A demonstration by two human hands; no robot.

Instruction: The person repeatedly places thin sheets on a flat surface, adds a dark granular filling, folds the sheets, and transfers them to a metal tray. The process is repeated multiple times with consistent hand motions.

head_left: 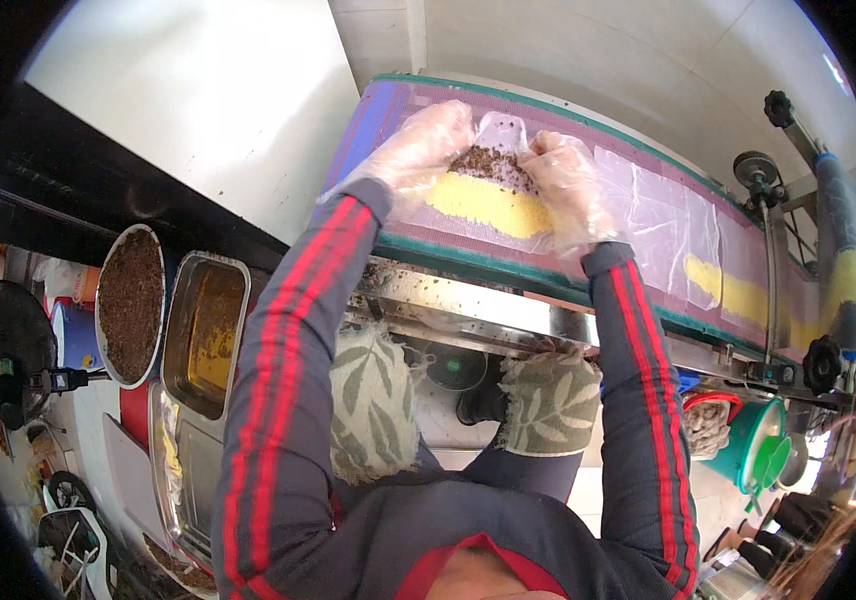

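Note:
My left hand (426, 150) and my right hand (570, 185) both wear clear plastic gloves. They face each other over a purple mesh belt (548, 115) with green edges. Fingers closed, each hand pinches a side of a clear plastic film (502, 128) that lies between them. Dark brown crumbs (493, 163) are scattered across the film, thickest in a band level with my fingers. On the near side of the crumbs spreads a flat yellow layer (488, 207). The fingertips are partly hidden by the gloves and the film.
More film pieces (648, 205) and yellow patches (743, 297) continue rightward toward a blue roller (838, 220) with black knobs. A white surface (188, 110) adjoins the belt at left. Below it stand a bowl of brown crumbs (131, 300) and a metal tray of yellowish liquid (210, 335).

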